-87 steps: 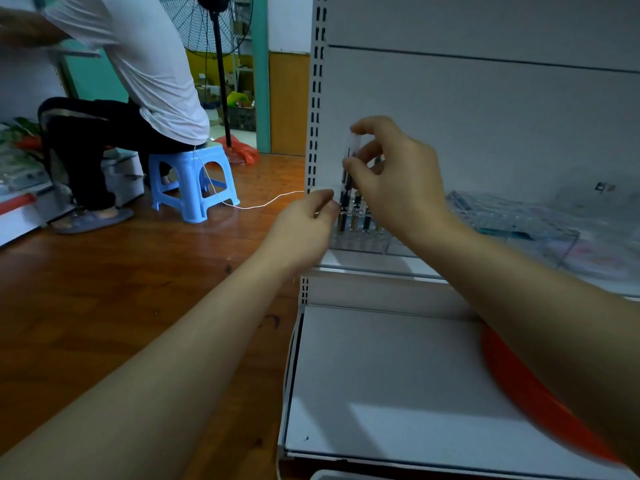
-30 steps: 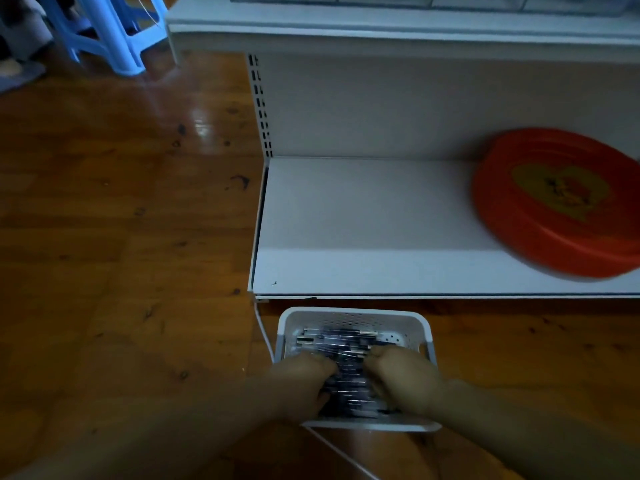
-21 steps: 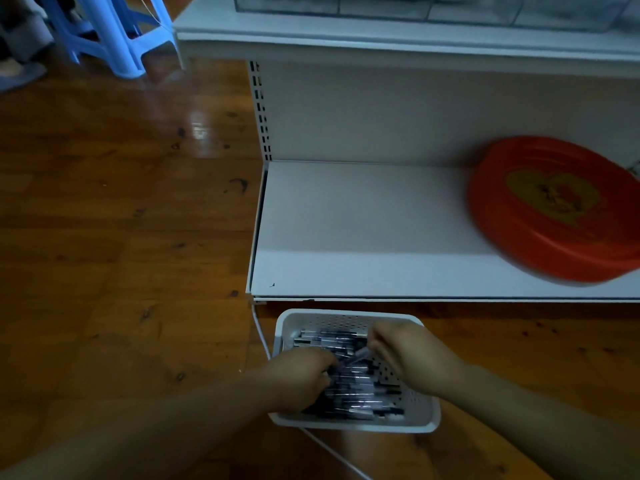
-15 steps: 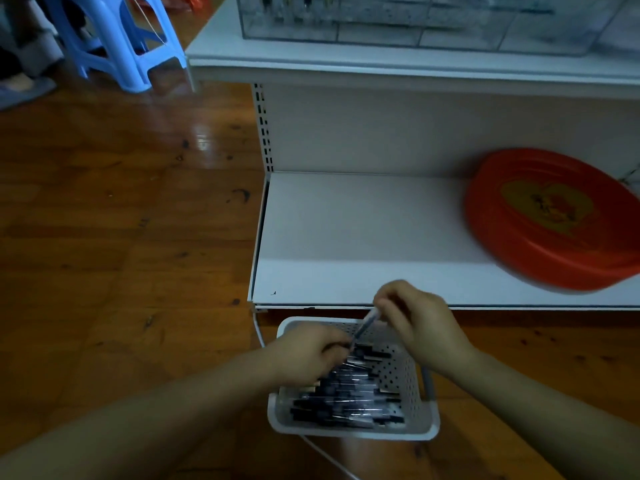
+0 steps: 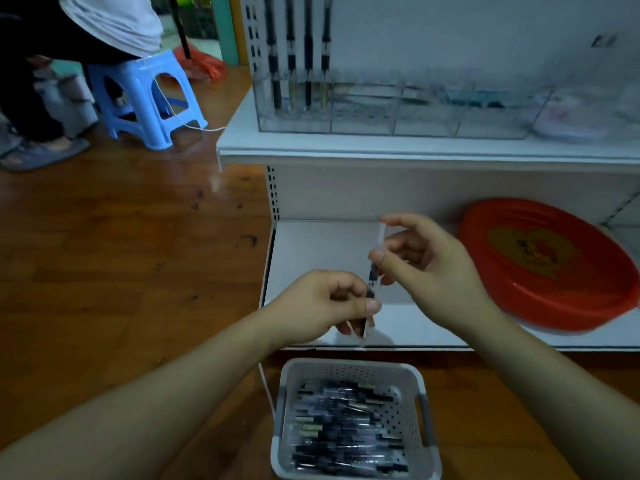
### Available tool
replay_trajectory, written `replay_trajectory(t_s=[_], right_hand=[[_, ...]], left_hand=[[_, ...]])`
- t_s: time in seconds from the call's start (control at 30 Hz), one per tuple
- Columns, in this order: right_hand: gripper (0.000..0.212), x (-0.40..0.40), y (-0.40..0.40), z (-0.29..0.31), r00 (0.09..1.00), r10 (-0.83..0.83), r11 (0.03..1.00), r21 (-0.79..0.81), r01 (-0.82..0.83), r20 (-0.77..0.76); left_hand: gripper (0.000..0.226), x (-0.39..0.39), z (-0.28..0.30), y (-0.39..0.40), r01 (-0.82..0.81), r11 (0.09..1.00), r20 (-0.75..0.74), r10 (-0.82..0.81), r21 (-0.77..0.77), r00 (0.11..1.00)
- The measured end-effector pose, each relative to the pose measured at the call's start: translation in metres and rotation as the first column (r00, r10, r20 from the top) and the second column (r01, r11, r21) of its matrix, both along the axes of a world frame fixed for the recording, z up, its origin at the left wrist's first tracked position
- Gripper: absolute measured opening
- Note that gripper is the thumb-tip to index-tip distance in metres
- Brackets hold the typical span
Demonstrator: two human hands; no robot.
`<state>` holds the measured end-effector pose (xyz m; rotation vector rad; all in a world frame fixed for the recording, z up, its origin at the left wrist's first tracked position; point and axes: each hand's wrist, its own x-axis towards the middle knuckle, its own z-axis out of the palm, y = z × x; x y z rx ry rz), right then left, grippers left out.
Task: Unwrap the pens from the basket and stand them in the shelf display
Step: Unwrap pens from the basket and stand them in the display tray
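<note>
Centrally, held one wrapped pen (image 5: 373,276) nearly upright above the lower shelf (image 5: 322,244). Pinched its lower end between the thumb and curled fingers of the left hand (image 5: 318,303). Pinched the clear wrapper (image 5: 381,233) at the upper end with thumb and forefinger of the right hand (image 5: 427,268), the other right fingers loosely spread. Could not tell whether the wrapper had begun to part from the barrel. Left the basket (image 5: 414,375) on the floor at 6 o'clock of the hands, filled with more wrapped pens lying flat. Set the display (image 5: 363,114) at 12 o'clock on the upper shelf, with four standing pens (image 5: 298,46) in its leftmost compartment. Saw no pens in the compartments toward 3 o'clock, though blurred there. Showed a red tray (image 5: 540,265) at 3 o'clock on the lower shelf and a blue stool (image 5: 149,95) at 10 o'clock.

Judged the hazards as follows.

- Risked losing the pen through the left pinch if pulled too sharply on the wrapper, given a smooth barrel gripped near its very end. Would probably have dropped it onto the shelf edge or back into the basket.
- Risked tearing the thin wrapper partway and leaving a strip clinging to the barrel.
- Risked pulling off a cap along with the wrapper, if one sat at the upper end. Could not confirm that from this view.
- Risked knocking the standing pens askew on the reach to 12 o'clock, since packed close together in one narrow compartment.
- Risked dropping the loose wrapper among the unopened pens at 6 o'clock.
</note>
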<state>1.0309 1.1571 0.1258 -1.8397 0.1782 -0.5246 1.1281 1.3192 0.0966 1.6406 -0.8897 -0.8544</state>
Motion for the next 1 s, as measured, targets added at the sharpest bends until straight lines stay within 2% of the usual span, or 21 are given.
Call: replay_trajectory(t_s=[0.13, 0.23, 0.3, 0.43, 0.57, 0.63, 0.67, 0.8, 0.9, 1.0], right_hand=[[0.045, 0.016, 0.001, 0.04, 0.997, 0.017, 0.995, -0.098, -0.01, 0.075], [0.043, 0.029, 0.001, 0.074, 0.983, -0.02, 0.983, -0.173, 0.052, 0.181], [0.043, 0.038, 0.002, 0.096, 0.965, -0.049, 0.972, -0.21, 0.105, 0.26], [0.041, 0.055, 0.004, 0.132, 0.925, -0.074, 0.949, -0.259, 0.18, 0.372], [0.037, 0.068, 0.008, 0.164, 0.861, -0.122, 0.927, -0.253, 0.277, 0.493], [0.035, 0.077, 0.01, 0.177, 0.831, -0.141, 0.919, -0.241, 0.312, 0.538], [0.035, 0.082, 0.01, 0.183, 0.817, -0.149, 0.915, -0.235, 0.327, 0.557], [0.034, 0.104, 0.015, 0.2, 0.781, -0.152, 0.893, -0.254, 0.371, 0.605], [0.031, 0.12, 0.019, 0.202, 0.791, -0.134, 0.871, -0.309, 0.381, 0.596], [0.032, 0.133, 0.022, 0.2, 0.809, -0.111, 0.843, -0.377, 0.385, 0.577]], left_hand=[[0.015, 0.009, 0.038, -0.002, -0.026, 0.996, 0.075, 0.032, -0.08, 0.997], [0.022, 0.018, 0.066, 0.002, -0.111, 0.977, 0.278, 0.159, -0.182, 0.947], [0.02, 0.024, 0.085, 0.006, -0.207, 0.925, 0.432, 0.337, -0.319, 0.837], [0.012, 0.032, 0.119, 0.013, -0.321, 0.762, 0.539, 0.633, -0.563, 0.556], [0.023, 0.054, 0.141, 0.016, -0.384, 0.64, 0.591, 0.766, -0.665, 0.253], [0.035, 0.065, 0.146, 0.015, -0.427, 0.61, 0.597, 0.781, -0.667, 0.184], [0.041, 0.07, 0.148, 0.014, -0.461, 0.61, 0.595, 0.779, -0.644, 0.2], [0.055, 0.087, 0.156, 0.004, -0.6, 0.671, 0.572, 0.721, -0.435, 0.391], [0.056, 0.098, 0.158, 0.0, -0.605, 0.722, 0.53, 0.676, -0.336, 0.512], [0.053, 0.102, 0.157, 0.0, -0.6, 0.754, 0.517, 0.638, -0.267, 0.571]])
